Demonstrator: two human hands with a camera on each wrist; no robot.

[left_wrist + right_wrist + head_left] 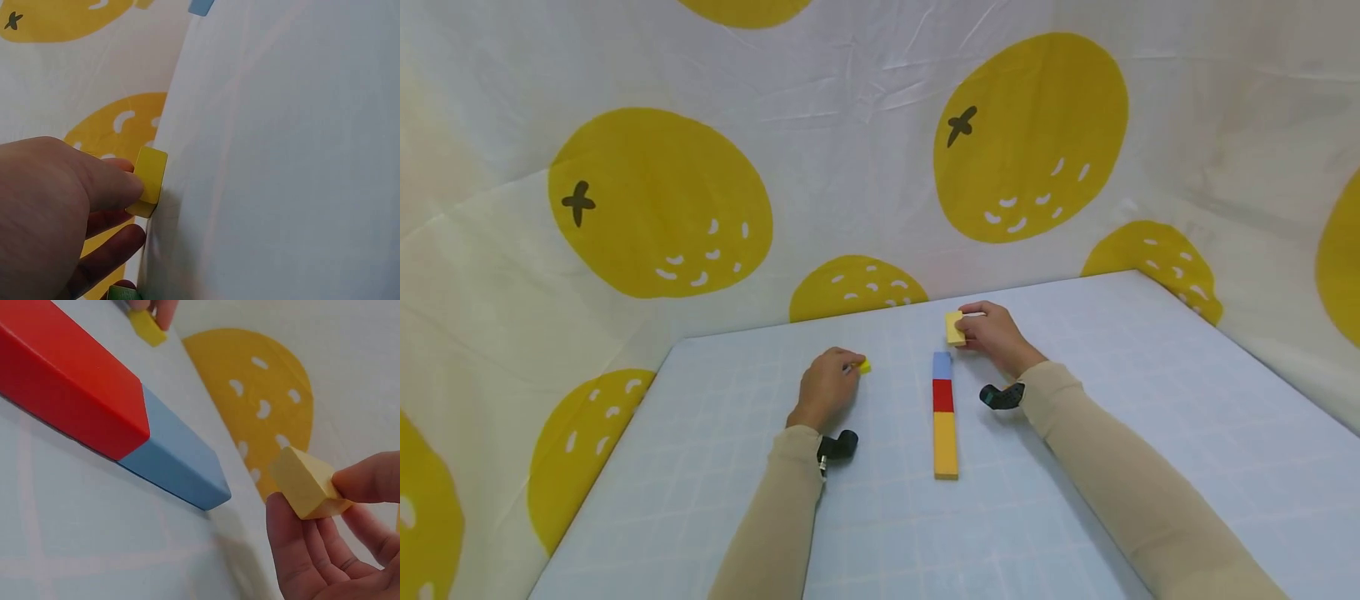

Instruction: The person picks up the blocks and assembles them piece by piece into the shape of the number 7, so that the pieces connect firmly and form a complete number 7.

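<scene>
My left hand point(830, 385) pinches a small bright yellow block point(151, 178) between thumb and fingers, close over the table. Lower in the left wrist view, a green block point(124, 293) shows by the curled fingertips, mostly hidden. My right hand point(992, 335) grips a pale yellow block point(306, 482) by thumb and fingers, raised just beyond the far end of a row. That row runs away from me: a long orange-yellow block point(945, 446) nearest, then a red block point(943, 396), then a blue block point(942, 366), standing end to end.
A pale blue-white checked cloth covers the table point(880, 533). Behind and beside it hangs a white curtain point(850, 167) with large yellow fruit prints, meeting the table's back edge. Black wrist cameras point(1002, 397) sit on both wrists.
</scene>
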